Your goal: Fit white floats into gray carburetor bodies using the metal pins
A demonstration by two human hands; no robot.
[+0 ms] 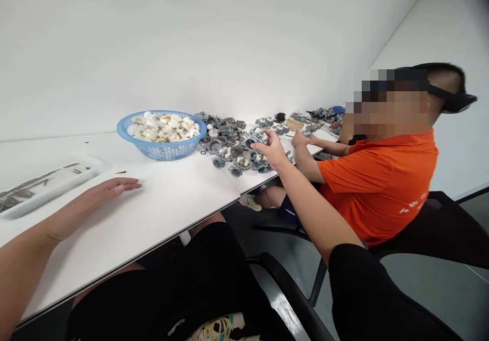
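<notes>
My right hand (272, 150) reaches out over the far part of the table, its thumb and fingers closed on a grey metal carburetor (254, 138) with a white part on it. Just below and beside it sit several similar carburetors (240, 163), some with white floats and brass-coloured bits showing. My left hand (110, 190) rests on the white tabletop (179, 188), fingers stretched out and holding nothing. Closest to that hand are a small dark pin (120, 172) and a white tray (57, 198) of thin grey pieces.
A blue plastic basket (164, 151) heaped with white floats stands near the wall. Behind the carburetors lie grey metal bowls and castings (219, 127). At right a co-worker in an orange shirt (382, 183) sits with hands (301, 139) over more parts and a tan round container (295, 125).
</notes>
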